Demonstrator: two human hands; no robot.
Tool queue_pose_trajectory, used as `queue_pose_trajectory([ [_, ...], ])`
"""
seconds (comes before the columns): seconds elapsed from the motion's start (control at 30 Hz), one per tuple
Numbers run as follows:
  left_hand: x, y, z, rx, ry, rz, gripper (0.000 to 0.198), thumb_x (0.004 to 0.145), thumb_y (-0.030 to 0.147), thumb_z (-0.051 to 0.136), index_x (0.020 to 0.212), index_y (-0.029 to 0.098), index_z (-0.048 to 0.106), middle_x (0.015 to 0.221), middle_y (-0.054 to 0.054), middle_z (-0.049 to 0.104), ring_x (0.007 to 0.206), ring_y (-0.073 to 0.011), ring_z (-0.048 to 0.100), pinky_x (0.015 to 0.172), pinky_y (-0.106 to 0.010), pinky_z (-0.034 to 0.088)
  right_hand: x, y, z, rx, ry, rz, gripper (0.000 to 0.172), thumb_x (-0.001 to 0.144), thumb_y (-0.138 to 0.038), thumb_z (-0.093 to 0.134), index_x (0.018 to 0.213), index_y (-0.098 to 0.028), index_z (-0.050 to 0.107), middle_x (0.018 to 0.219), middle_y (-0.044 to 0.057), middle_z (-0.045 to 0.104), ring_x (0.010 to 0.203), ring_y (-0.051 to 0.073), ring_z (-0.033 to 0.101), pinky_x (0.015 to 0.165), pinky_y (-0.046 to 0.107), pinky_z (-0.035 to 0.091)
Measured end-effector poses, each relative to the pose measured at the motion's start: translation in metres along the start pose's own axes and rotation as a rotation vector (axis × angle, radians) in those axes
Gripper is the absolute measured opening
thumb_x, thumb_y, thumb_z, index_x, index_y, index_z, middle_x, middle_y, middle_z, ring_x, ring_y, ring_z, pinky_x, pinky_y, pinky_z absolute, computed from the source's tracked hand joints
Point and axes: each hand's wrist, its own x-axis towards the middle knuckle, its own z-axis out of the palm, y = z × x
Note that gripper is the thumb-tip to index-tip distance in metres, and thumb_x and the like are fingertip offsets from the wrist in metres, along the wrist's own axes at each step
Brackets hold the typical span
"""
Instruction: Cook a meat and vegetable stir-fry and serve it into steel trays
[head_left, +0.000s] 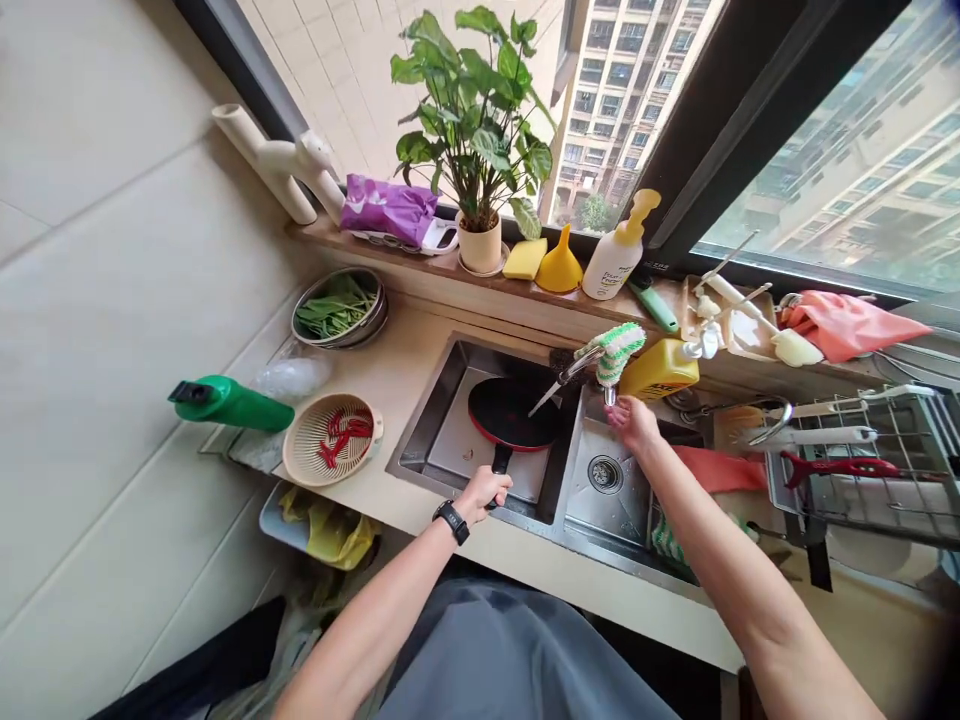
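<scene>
Gripping a frying pan (514, 405) by its black handle (502, 459) with the left hand (480, 492), fingers curled round it. Set in the larger sink basin (457, 450), just right of frame centre. Can't tell whether resting flat on the basin floor or lifted off it.

Up and to the left in the frame, touching the chrome lever (610, 394) under the green-and-white cloth (621, 345) with the right hand (634, 425); can't tell if pinched or only touched. Well apart, the two hands.

Turns on pan face versus faucet (581, 368): angled down toward frame left, with a water stream (543, 400) meeting the right part of the black face. Lying straight above the left hand in the frame, and left of the right hand. Nearer to the left, being held there.

Pointing handle-first toward the frame's bottom edge. Running near-vertical in the frame along the long axis, leaning slightly right toward the top.
</scene>
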Motion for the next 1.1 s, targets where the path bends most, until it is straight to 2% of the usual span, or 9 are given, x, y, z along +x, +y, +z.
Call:
queue_pose_trajectory([
  [0.1, 0.001, -0.005, 0.001, 0.02, 0.006, -0.009, 0.04, 0.067, 0.009, 0.076, 0.057, 0.023, 0.04, 0.045, 0.01, 0.038, 0.037, -0.0037, 0.034, 0.038, -0.018, 0.024, 0.004, 0.025, 0.038, 0.018, 0.008, 0.039, 0.027, 0.098, -0.051, 0.05, 0.095, -0.025, 0.059, 0.09, 0.013, 0.073, 0.093, 0.024, 0.073, 0.084, 0.036, 0.062],
  [0.2, -0.001, -0.009, -0.002, 0.033, 0.013, -0.031, 0.042, 0.068, 0.01, 0.076, 0.059, 0.024, 0.038, 0.046, 0.01, 0.038, 0.036, -0.0038, 0.034, 0.038, -0.018, 0.025, 0.028, 0.02, 0.081, 0.009, -0.102, 0.124, 0.047, 0.101, -0.061, 0.039, 0.103, -0.02, 0.063, 0.109, 0.018, 0.074, 0.11, 0.026, 0.071, 0.098, 0.041, 0.058],
  [0.33, -0.001, -0.013, -0.008, 0.042, 0.021, -0.079, 0.04, 0.07, 0.009, 0.075, 0.063, 0.024, 0.038, 0.047, 0.012, 0.037, 0.037, -0.0041, 0.033, 0.039, -0.018, 0.026, 0.069, -0.02, 0.113, -0.09, -0.505, 0.362, 0.069, 0.105, -0.062, 0.024, 0.114, -0.008, 0.066, 0.124, 0.026, 0.071, 0.12, 0.03, 0.068, 0.106, 0.047, 0.051],
  [0.37, -0.001, -0.014, -0.009, 0.046, 0.023, -0.088, 0.039, 0.071, 0.01, 0.075, 0.063, 0.024, 0.039, 0.048, 0.012, 0.037, 0.037, -0.0044, 0.034, 0.039, -0.018, 0.027, 0.077, -0.027, 0.116, -0.143, -0.58, 0.44, 0.072, 0.105, -0.062, 0.023, 0.115, -0.005, 0.067, 0.123, 0.028, 0.071, 0.118, 0.031, 0.069, 0.106, 0.049, 0.051],
  [0.43, 0.001, -0.015, -0.011, 0.051, 0.024, -0.1, 0.037, 0.072, 0.01, 0.075, 0.065, 0.023, 0.042, 0.048, 0.011, 0.038, 0.036, -0.0054, 0.036, 0.039, -0.019, 0.026, 0.088, -0.036, 0.121, -0.257, -0.62, 0.564, 0.075, 0.106, -0.059, 0.022, 0.115, 0.0, 0.067, 0.118, 0.031, 0.072, 0.109, 0.032, 0.073, 0.104, 0.05, 0.052],
  [0.5, 0.002, -0.015, -0.011, 0.062, 0.024, -0.105, 0.036, 0.073, 0.011, 0.075, 0.064, 0.023, 0.043, 0.047, 0.01, 0.039, 0.034, -0.0068, 0.039, 0.038, -0.02, 0.026, 0.091, -0.037, 0.126, -0.301, -0.628, 0.617, 0.075, 0.106, -0.057, 0.022, 0.116, 0.002, 0.067, 0.116, 0.031, 0.072, 0.106, 0.032, 0.074, 0.103, 0.05, 0.053],
  [0.67, 0.003, -0.016, -0.009, 0.101, 0.01, -0.092, 0.034, 0.075, 0.011, 0.072, 0.062, 0.023, 0.043, 0.042, 0.009, 0.04, 0.033, -0.0085, 0.041, 0.039, -0.02, 0.027, 0.088, -0.035, 0.139, -0.326, -0.786, 0.737, 0.068, 0.105, -0.053, 0.03, 0.113, 0.001, 0.071, 0.118, 0.031, 0.073, 0.111, 0.034, 0.073, 0.104, 0.05, 0.053],
  [0.9, 0.005, -0.019, -0.009, 0.067, 0.035, -0.106, 0.033, 0.072, 0.008, 0.074, 0.063, 0.023, 0.045, 0.044, 0.008, 0.044, 0.033, -0.0082, 0.042, 0.039, -0.02, 0.025, 0.088, -0.042, 0.147, -0.343, -0.883, 0.799, 0.062, 0.105, -0.05, 0.035, 0.114, -0.002, 0.072, 0.123, 0.029, 0.073, 0.117, 0.034, 0.071, 0.106, 0.051, 0.052],
  [1.1, 0.007, -0.022, -0.008, -0.095, 0.009, -0.182, 0.034, 0.071, 0.008, 0.076, 0.064, 0.022, 0.046, 0.044, 0.009, 0.044, 0.033, -0.0062, 0.039, 0.037, -0.019, 0.024, 0.085, -0.044, 0.153, -0.374, -0.955, 0.849, 0.059, 0.103, -0.046, 0.038, 0.115, 0.001, 0.072, 0.126, 0.031, 0.071, 0.119, 0.034, 0.071, 0.107, 0.048, 0.051],
])
